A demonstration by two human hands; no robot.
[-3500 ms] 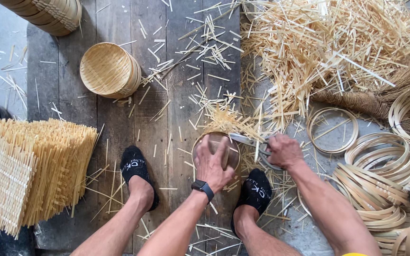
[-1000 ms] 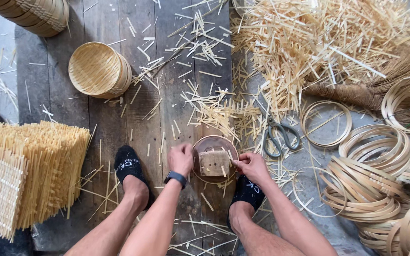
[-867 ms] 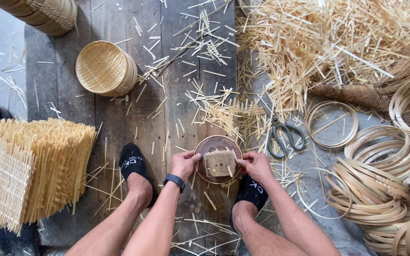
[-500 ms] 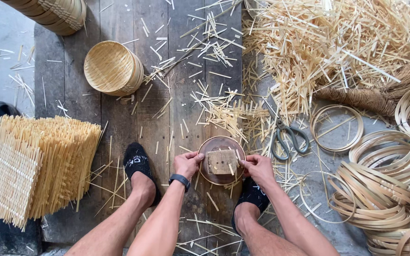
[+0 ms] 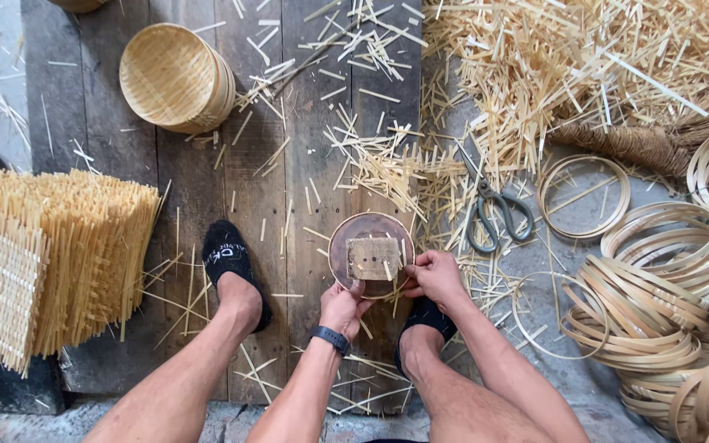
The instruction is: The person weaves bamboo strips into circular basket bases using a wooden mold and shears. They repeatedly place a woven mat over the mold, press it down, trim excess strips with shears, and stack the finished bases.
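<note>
A round brown disc (image 5: 346,246) with a small square wooden block (image 5: 373,258) on top lies on the wooden boards between my feet. My left hand (image 5: 342,306) grips the disc's near edge with the thumb on its rim. From the right side my right hand (image 5: 434,276) holds the disc's edge with closed fingers. A dark watch (image 5: 329,338) is on my left wrist. Grey scissors (image 5: 496,212) lie on the floor just right of the disc.
A stack of woven bamboo mats (image 5: 43,254) stands at the left. A round bamboo basket (image 5: 176,78) sits at the far left. Bamboo hoops (image 5: 658,287) pile up at the right, and loose bamboo slivers (image 5: 568,66) cover the far right. My black shoes (image 5: 227,254) flank the disc.
Scissors that my right hand held 3.5 s ago now lie on the floor. My left hand came off the disc's top; both hands now hold its near edge.
</note>
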